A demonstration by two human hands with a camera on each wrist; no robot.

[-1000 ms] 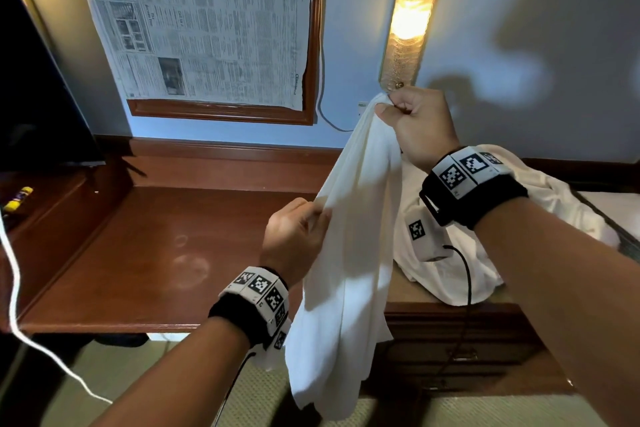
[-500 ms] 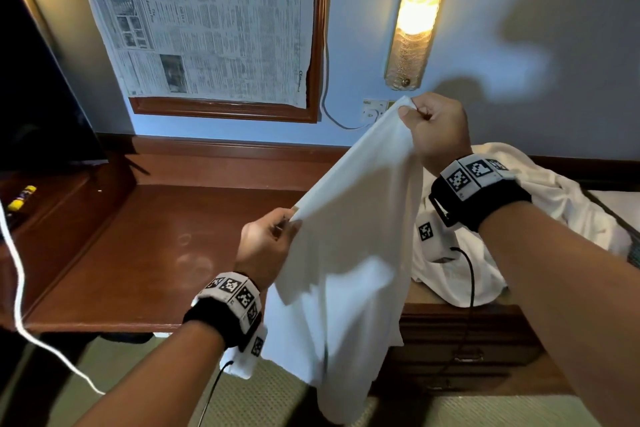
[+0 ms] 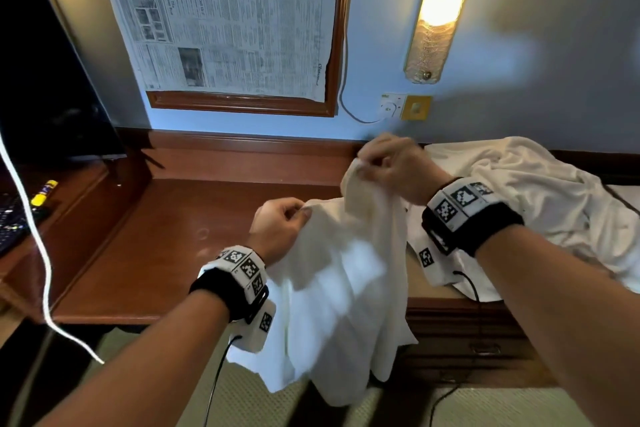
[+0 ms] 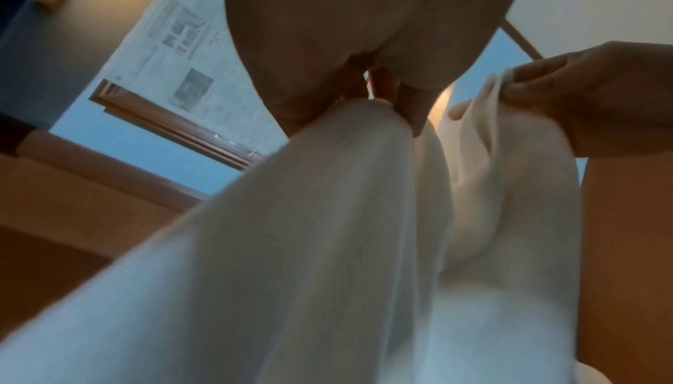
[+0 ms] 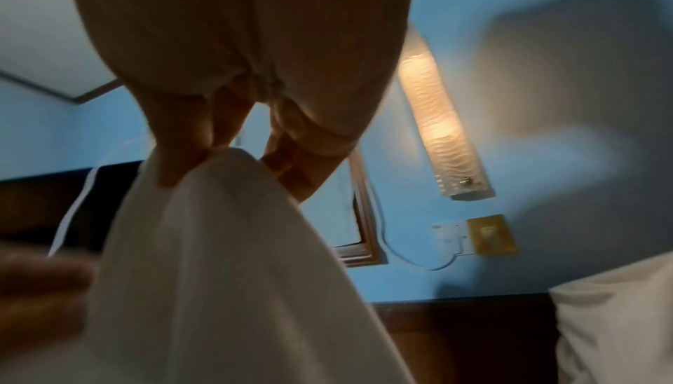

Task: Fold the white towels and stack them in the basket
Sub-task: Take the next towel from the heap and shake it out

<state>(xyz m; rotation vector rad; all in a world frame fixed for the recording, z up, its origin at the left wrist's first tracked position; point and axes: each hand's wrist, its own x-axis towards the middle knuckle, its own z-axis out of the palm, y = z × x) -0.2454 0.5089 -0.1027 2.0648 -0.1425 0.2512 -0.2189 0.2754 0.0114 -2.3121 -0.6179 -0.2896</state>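
**Towel pinched at two points above the tabletop's front edge**

I see my left hand (image 3: 277, 230) pinching the top hem of a white towel (image 3: 341, 291) between thumb and curled fingers, and my right hand (image 3: 393, 172) pinching a bunched corner of the same towel a little higher and further back. The left wrist view confirms the cloth gathered in my left fingers (image 4: 408, 111); the right wrist view shows my right fingers (image 5: 182, 166) closed on a fold.

Between the two grips the hem sags. The rest hangs over the front edge of the tabletop (image 3: 149, 253), its lower edge dangling in front of the drawer unit (image 3: 467, 340), off the floor.

To the left of the towel the brown tabletop lies bare to a raised side rail and a back ledge along the wall. To the right, a heap of white towels (image 3: 540, 204) sits just behind my right wrist, near the held towel; I cannot tell if they touch. A white cord (image 3: 33, 229) hangs at the far left, well apart from my hands.
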